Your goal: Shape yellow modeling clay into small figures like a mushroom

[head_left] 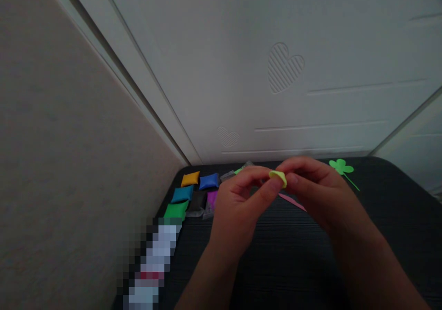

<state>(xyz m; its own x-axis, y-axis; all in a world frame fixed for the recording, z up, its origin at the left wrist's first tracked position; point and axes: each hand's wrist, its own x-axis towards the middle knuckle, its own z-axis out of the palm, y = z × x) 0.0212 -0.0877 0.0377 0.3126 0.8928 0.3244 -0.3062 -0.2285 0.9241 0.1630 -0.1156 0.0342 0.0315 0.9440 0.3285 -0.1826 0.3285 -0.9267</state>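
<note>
My left hand [238, 204] and my right hand [317, 190] meet above a dark table [293, 264]. Between their fingertips they pinch a small flattened piece of yellow-green clay [278, 177]. Both hands have fingers curled closed around it. Just below the hands lies a thin pink strip [292, 201] on the table.
Small clay packets lie at the table's back left: yellow [190, 178], blue [209, 180], teal [182, 193], green [176, 209], purple [211, 200]. A green clover shape with a stem [341, 166] lies at the back right. A white panelled wall [283, 71] stands behind.
</note>
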